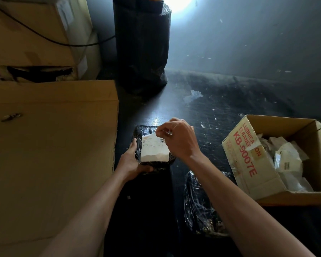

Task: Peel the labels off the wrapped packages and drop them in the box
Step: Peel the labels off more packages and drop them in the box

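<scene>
A large carton (50,145) is standing at the left, with stacked cartons (32,34) sitting behind it. A black cable (44,37) is hanging across those, beside a tall black bundle (141,43).

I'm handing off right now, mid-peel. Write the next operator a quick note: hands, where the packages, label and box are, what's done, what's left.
Hands: the left hand grips the black wrapped package by its near-left edge. The right hand pinches the top right corner of the label, which otherwise lies flat on the wrap.
The open box stands to the right.
Done: white scraps, apparently peeled labels, lie inside it.
The second package lies under the right forearm; no label shows on it.
Left: peel this label, drop it in the box, check the second package.
</scene>
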{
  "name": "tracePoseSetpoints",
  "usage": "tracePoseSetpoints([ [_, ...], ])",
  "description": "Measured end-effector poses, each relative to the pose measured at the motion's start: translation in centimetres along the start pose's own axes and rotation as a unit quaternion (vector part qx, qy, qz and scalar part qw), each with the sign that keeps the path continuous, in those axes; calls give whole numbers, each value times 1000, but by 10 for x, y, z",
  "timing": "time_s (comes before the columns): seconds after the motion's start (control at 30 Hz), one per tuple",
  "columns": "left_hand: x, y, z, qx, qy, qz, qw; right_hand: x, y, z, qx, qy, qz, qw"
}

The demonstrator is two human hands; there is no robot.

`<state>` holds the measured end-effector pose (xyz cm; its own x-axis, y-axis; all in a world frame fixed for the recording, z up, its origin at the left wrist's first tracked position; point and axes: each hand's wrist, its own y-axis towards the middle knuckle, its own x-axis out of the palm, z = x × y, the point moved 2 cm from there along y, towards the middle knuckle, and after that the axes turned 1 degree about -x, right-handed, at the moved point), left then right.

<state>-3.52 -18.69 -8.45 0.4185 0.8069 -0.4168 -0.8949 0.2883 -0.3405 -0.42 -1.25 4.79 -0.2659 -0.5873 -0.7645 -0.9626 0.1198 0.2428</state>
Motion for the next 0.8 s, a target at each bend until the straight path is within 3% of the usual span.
tracePoseSetpoints([
  [0.33,0,2,-3,-1,13,7,1000,-4,-2,-2,-4,29,-4,1000],
  [0.5,-1,2,-1,-14,27,7,1000,-47,18,-20,-36,55,51,997],
  [0.67,-8,3,9,-16,67,-22,997,-60,34,-33,-60,-7,35,998],
  [0.8,-17,-4,19,-4,131,1,991,-55,23,-25,-37,-63,7,997],
])
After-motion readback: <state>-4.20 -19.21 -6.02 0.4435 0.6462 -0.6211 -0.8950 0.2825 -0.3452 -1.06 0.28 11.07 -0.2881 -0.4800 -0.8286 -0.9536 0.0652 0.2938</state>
